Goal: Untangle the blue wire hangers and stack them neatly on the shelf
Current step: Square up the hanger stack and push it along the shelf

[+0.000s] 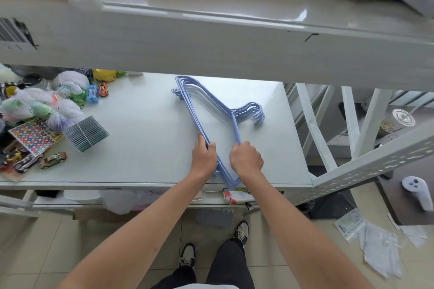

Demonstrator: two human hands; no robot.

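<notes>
Several blue wire hangers [212,103] lie in one stack on the white shelf [145,138], hooks pointing right and one corner reaching the shelf's front edge. My left hand [203,156] grips the long straight bar of the stack. My right hand [246,157] is closed around the sloping arm near the same corner. The corner itself pokes out between my wrists at the shelf's front edge.
Toy cars [52,160], a sticker sheet [32,137], a block of small cards [86,133] and bagged items [35,100] crowd the shelf's left part. An upper shelf [211,37] overhangs the back. A white controller [419,192] lies on a dark surface at the right.
</notes>
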